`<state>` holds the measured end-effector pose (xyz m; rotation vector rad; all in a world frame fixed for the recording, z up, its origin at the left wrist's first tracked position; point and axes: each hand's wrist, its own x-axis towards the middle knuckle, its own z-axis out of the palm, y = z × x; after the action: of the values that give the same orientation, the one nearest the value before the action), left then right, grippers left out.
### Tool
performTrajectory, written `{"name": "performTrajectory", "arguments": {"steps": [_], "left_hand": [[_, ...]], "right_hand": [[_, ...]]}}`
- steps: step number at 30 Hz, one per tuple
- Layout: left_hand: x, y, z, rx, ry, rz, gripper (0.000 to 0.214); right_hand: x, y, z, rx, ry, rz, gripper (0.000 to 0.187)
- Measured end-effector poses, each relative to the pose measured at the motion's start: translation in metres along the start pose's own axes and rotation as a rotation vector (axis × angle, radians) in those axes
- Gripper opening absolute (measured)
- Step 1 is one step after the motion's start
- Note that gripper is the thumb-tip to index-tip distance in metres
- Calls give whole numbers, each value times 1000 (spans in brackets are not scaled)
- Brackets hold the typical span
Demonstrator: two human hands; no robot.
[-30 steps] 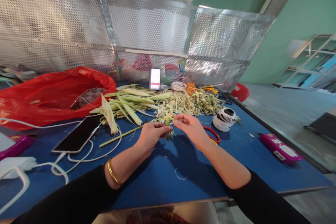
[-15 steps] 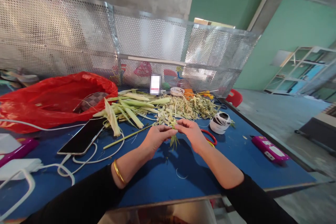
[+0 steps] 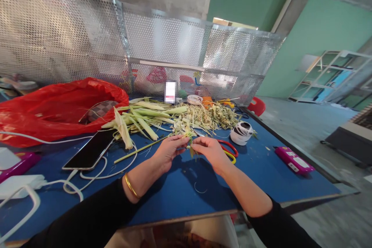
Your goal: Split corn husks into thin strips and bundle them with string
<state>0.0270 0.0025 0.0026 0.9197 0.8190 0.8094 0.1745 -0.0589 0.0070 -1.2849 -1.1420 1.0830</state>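
Note:
Over the middle of the blue table point(image 3: 174, 201), my two hands meet at a small pale yellow-green bunch of plant pieces point(image 3: 190, 135) with leafy ends hanging below. My left hand point(image 3: 167, 153) pinches it from the left, thumb against fingers. From the right, my right hand point(image 3: 210, 154) has its thumb and fingertips closed at the lower part of the bunch; any thread between them is too fine to make out. Beyond the hands lie long green husk strips point(image 3: 145, 118) and a pile of shredded dry husk point(image 3: 216, 116). Looped red and yellow handles point(image 3: 231, 149) show beside my right hand.
A white spool-like roll point(image 3: 241, 135) stands at the right, with a purple power strip point(image 3: 295, 161) farther out. To the left are a red plastic bag point(image 3: 55, 118), a phone point(image 3: 90, 150) and white cables point(image 3: 104, 178). A perforated metal panel point(image 3: 168, 35) closes the back.
My fingers have shifted around the small bunch, and the hands are slightly farther apart. More of the red and yellow handles shows now. The view has turned slightly to the right.

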Motion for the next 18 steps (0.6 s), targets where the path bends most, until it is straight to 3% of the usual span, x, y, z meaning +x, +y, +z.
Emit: {"name": "performTrajectory", "arguments": {"steps": [9, 14, 18], "left_hand": [[-3, 1, 5, 130, 76, 149, 29], [-6, 8, 6, 81, 15, 78, 40], [-3, 11, 2, 51, 54, 39, 58]], "right_hand": [[-4, 7, 2, -91, -10, -53, 18], [-9, 7, 1, -130, 31, -105, 16], [-17, 8, -2, -160, 81, -126, 16]]}}
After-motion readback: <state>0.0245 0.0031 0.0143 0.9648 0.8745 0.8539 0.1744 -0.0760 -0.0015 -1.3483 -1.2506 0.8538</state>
